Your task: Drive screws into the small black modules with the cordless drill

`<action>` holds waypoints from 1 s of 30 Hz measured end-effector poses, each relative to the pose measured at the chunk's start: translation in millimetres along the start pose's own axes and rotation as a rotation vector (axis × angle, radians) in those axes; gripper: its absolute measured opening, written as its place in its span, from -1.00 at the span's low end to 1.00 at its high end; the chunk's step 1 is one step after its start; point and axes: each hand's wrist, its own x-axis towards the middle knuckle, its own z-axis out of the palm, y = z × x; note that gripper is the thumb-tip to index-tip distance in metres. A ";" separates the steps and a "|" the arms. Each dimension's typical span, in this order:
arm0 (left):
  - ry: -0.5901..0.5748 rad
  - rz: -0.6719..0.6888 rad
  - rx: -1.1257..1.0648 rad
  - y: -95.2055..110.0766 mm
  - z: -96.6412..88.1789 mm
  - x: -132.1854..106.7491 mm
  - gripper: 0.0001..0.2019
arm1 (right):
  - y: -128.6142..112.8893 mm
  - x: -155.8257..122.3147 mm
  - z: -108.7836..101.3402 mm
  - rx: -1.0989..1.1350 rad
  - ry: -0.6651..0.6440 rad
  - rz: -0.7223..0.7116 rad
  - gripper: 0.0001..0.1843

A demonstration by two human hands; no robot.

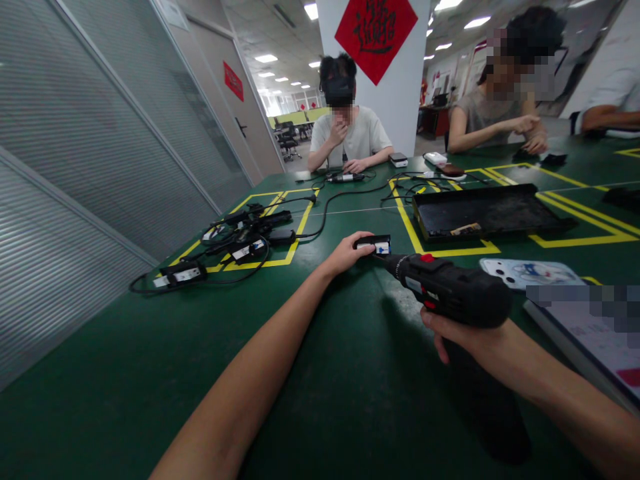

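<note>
My left hand (351, 252) is closed on a small black box with a white label (383, 245), holding it on the green table. In my right hand (465, 333) is a black cordless drill (450, 287) with red buttons, gripped by its handle. The drill points left, and its bit reaches the near side of the small box; whether the tip touches a screw is too small to tell. To the left lies a tangle of black power adapters and cables (250, 230).
A black tray (490, 210) with a small brown piece in it lies at right. Nearer are a patterned phone (533, 273) and a book-like box (590, 347). Yellow tape (265, 265) marks the green table (125, 380). Across it sit a person in a white shirt (370, 127) and others.
</note>
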 end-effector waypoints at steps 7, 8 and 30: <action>-0.003 -0.022 0.009 0.4 0.5 -0.1 -0.52 | 0.6 -2.9 0.0 -0.030 -0.008 0.023 -0.42; -0.003 -0.022 0.010 0.2 0.5 0.1 -0.52 | 0.3 -3.0 0.0 -0.035 -0.004 0.032 -0.42; -0.005 -0.006 -0.017 -2.5 0.1 1.1 -0.51 | 0.7 -2.1 -0.8 -0.023 -0.002 -0.013 -0.44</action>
